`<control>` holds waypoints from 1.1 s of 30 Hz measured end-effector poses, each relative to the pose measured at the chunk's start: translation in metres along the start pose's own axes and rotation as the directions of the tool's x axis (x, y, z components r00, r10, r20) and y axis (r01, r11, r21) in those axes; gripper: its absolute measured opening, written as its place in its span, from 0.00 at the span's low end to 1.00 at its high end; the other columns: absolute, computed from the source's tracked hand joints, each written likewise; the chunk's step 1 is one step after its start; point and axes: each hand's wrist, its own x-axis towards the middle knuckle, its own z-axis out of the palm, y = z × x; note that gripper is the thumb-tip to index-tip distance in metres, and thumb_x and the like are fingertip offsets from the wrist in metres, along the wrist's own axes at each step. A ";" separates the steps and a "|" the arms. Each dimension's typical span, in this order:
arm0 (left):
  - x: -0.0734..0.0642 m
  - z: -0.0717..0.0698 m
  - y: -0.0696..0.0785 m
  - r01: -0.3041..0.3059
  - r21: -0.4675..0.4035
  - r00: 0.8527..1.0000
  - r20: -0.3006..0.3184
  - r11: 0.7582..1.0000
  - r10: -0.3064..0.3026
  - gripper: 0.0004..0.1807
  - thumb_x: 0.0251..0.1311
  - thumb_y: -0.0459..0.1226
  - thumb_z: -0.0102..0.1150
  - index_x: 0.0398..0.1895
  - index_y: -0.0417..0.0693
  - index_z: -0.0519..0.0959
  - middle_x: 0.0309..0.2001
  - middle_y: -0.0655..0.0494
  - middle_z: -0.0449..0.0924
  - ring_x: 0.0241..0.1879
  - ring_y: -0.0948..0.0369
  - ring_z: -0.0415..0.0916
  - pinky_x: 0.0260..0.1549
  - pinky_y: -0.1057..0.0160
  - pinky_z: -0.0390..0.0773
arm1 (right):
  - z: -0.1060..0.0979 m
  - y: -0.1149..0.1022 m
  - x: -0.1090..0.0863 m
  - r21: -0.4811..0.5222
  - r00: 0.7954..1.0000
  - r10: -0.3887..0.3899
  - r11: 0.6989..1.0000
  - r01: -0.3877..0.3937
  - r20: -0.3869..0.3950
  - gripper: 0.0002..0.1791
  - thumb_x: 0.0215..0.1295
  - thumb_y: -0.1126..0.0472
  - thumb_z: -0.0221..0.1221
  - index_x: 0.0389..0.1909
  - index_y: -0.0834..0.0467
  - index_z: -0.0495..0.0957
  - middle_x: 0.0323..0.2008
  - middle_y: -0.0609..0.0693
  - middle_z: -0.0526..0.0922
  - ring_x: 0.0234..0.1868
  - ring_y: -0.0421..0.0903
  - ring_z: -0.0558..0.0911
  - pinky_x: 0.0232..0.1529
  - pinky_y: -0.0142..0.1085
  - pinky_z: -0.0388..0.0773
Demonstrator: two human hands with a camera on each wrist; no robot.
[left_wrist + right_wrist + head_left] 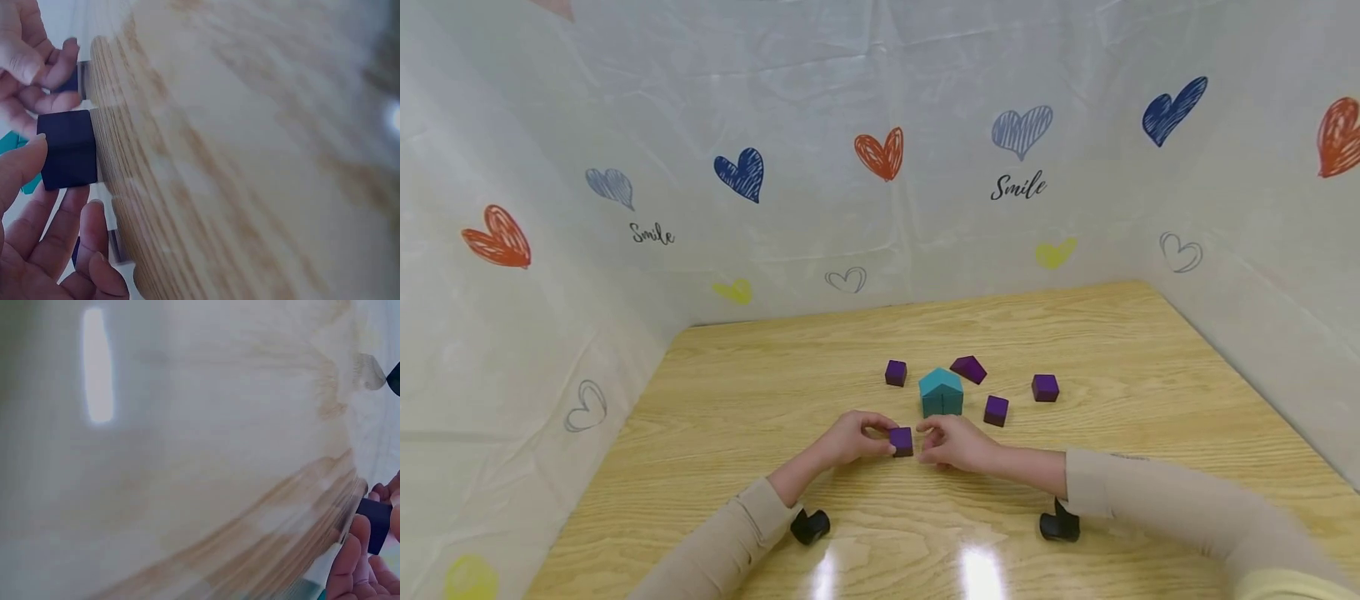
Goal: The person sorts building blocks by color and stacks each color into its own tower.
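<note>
head view: from above near side of table, facing forward and down; farthest and widest, reaching table's far edge and heart-printed backdrop. left wrist view: low and close over table, turned on its side, backdrop toward left edge, left fingers large at lower left. right wrist view: also low and close, turned opposite way, right fingers in lower right corner. both wrist views share purple cube with head view, from nearer.
</note>
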 end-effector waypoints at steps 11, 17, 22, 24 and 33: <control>-0.004 0.000 -0.001 -0.002 0.006 1.000 0.003 1.000 0.002 0.17 0.52 0.37 0.65 0.46 0.42 0.79 0.43 0.51 0.79 0.32 0.64 0.71 0.32 0.68 0.72 | -0.058 -0.005 -0.034 -0.288 0.990 -0.103 0.955 0.070 -0.100 0.16 0.52 0.66 0.64 0.40 0.70 0.78 0.30 0.52 0.81 0.28 0.39 0.74 0.29 0.28 0.71; -0.005 0.000 -0.001 0.005 -0.004 1.000 0.001 1.000 -0.005 0.17 0.51 0.37 0.65 0.46 0.43 0.79 0.44 0.51 0.79 0.32 0.65 0.72 0.32 0.68 0.73 | -0.082 0.003 -0.041 -0.348 0.973 -0.044 0.937 -0.039 -0.227 0.21 0.51 0.65 0.65 0.46 0.71 0.76 0.40 0.62 0.80 0.24 0.41 0.70 0.24 0.31 0.68; -0.004 0.001 0.000 0.024 -0.010 1.000 0.005 1.000 -0.024 0.17 0.52 0.37 0.65 0.46 0.43 0.79 0.44 0.51 0.78 0.31 0.64 0.71 0.32 0.68 0.72 | -0.086 0.015 -0.040 -0.367 0.973 0.016 0.925 -0.102 -0.230 0.24 0.50 0.64 0.66 0.47 0.72 0.75 0.44 0.65 0.78 0.30 0.45 0.73 0.29 0.35 0.71; -0.005 0.001 0.001 0.031 -0.006 1.000 0.006 1.000 -0.031 0.17 0.52 0.37 0.65 0.47 0.44 0.79 0.45 0.51 0.78 0.32 0.64 0.71 0.32 0.68 0.72 | -0.085 0.018 -0.039 -0.373 0.972 0.033 0.920 -0.120 -0.232 0.24 0.49 0.64 0.66 0.47 0.73 0.75 0.44 0.66 0.77 0.32 0.46 0.74 0.32 0.37 0.73; -0.007 0.002 0.001 0.045 0.002 0.999 0.003 0.999 -0.045 0.17 0.52 0.37 0.65 0.47 0.44 0.79 0.45 0.51 0.78 0.32 0.63 0.69 0.32 0.68 0.71 | -0.082 0.028 -0.036 -0.365 0.964 0.071 0.916 -0.165 -0.258 0.19 0.50 0.66 0.65 0.43 0.72 0.76 0.42 0.64 0.79 0.40 0.53 0.78 0.37 0.41 0.75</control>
